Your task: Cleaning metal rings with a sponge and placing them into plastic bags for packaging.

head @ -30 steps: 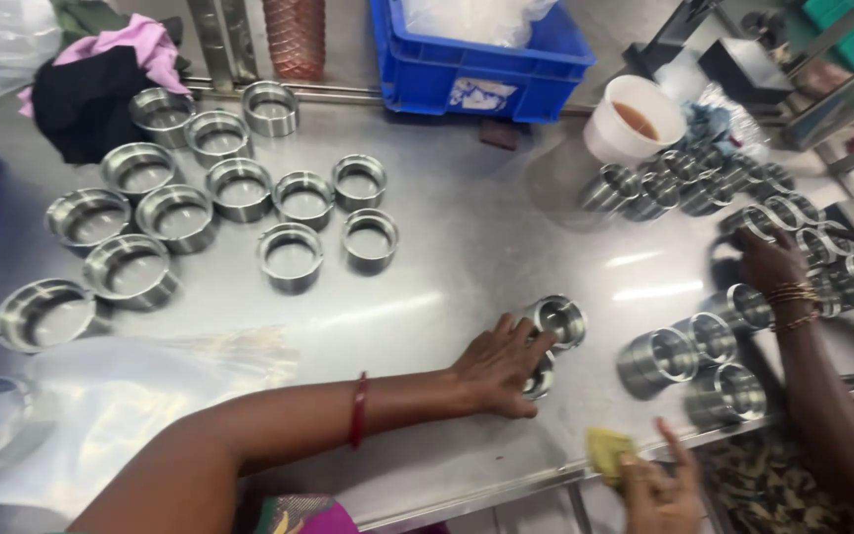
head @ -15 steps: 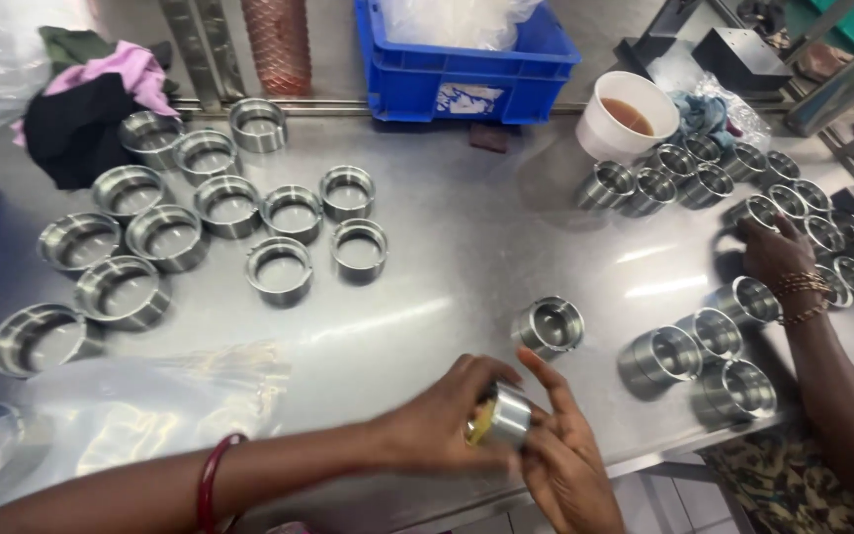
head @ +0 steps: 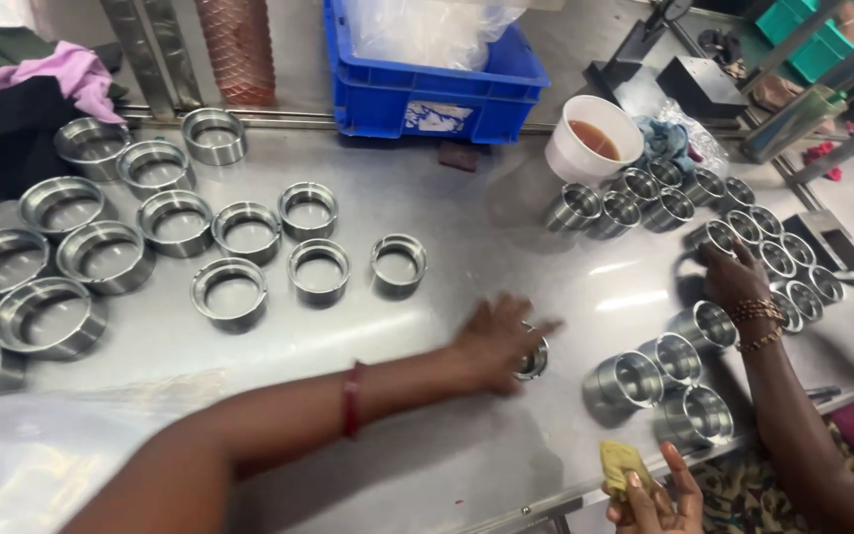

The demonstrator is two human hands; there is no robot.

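steel ring [head: 534, 360]: shiny, short cylinder, mostly hidden under left hand [head: 499, 341] fingers, resting on tabletop, only right edge showing; yellow pad [head: 623, 467]: small, crumpled, pinched in right hand [head: 659, 499] fingertips, sticking up above them

Left of the blue crate [head: 427, 94], thirteen wide steel rings [head: 234, 290] lie flat, one cut by the edge. Right of the crate sit roughly seventeen narrower steel cups [head: 630, 379], some crowded and hard to separate. One white bowl [head: 593, 148] of brown liquid stands beside the crate.
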